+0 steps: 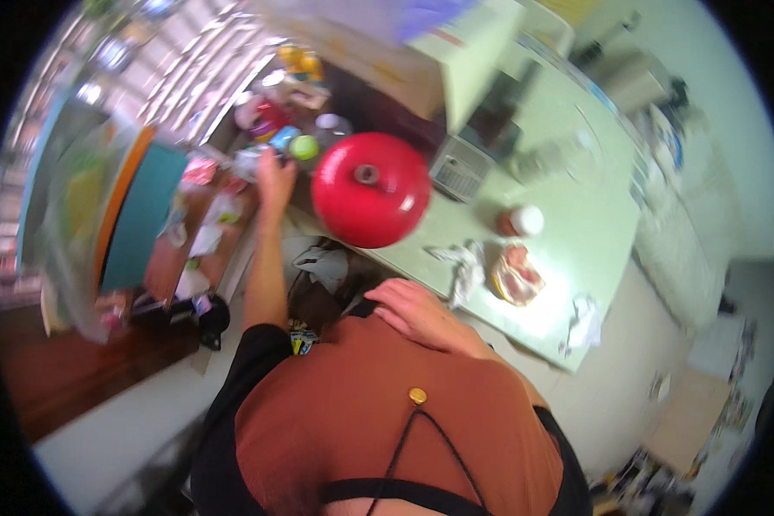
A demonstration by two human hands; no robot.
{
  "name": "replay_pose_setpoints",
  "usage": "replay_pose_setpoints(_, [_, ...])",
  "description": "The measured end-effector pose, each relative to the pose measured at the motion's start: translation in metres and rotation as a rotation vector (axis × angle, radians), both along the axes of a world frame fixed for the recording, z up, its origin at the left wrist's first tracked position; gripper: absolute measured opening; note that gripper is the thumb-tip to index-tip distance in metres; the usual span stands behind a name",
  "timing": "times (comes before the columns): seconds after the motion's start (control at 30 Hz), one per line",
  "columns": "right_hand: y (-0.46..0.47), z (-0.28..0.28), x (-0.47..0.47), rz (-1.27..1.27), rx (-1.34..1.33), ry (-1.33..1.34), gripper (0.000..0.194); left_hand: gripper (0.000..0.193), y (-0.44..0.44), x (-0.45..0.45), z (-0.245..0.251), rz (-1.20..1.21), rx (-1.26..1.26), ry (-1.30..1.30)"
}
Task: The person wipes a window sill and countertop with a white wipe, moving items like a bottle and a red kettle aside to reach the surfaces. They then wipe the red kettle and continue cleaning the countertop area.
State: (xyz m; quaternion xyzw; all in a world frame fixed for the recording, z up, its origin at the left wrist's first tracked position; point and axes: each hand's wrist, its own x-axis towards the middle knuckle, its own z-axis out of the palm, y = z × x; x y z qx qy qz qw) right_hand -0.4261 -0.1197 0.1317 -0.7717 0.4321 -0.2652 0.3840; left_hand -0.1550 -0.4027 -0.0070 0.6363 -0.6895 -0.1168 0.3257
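Observation:
My left hand point(276, 180) reaches out among small items at the far left end of the pale green table. Its fingertips are blurred beside a clear plastic wrapping point(246, 161), and what they hold, if anything, cannot be made out. Close to it are a bright green round lid point(304, 147) and a clear container with a pale cap point(330, 128). A glossy red dome-shaped object point(371, 193) with a small ring at its top stands right of that hand. Low before my body, my right hand point(413, 313) is empty, with its fingers loosely extended near the table's front edge.
On the table point(555, 200) are a white-capped jar point(525, 220), an opened packet point(518, 277), crumpled tissue point(467, 271) and a grey vented box point(462, 169). A large carton point(387, 61) rises behind. Shelves with bags point(193, 238) stand left; a white plastic bag point(326, 266) lies underneath.

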Motion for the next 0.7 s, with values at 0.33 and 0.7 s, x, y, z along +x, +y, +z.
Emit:
replay_pose_setpoints(0.33, [-0.007, -0.028, -0.109, -0.702, -0.092, 0.183, 0.031, 0.040, 0.001, 0.015, 0.007, -0.035, 0.173, 0.305])
replay_pose_setpoints(0.7, [-0.023, -0.095, -0.203, -1.101, -0.003, 0.534, 0.087, 0.031, -0.016, 0.016, -0.007, -0.133, -0.064, 0.184])
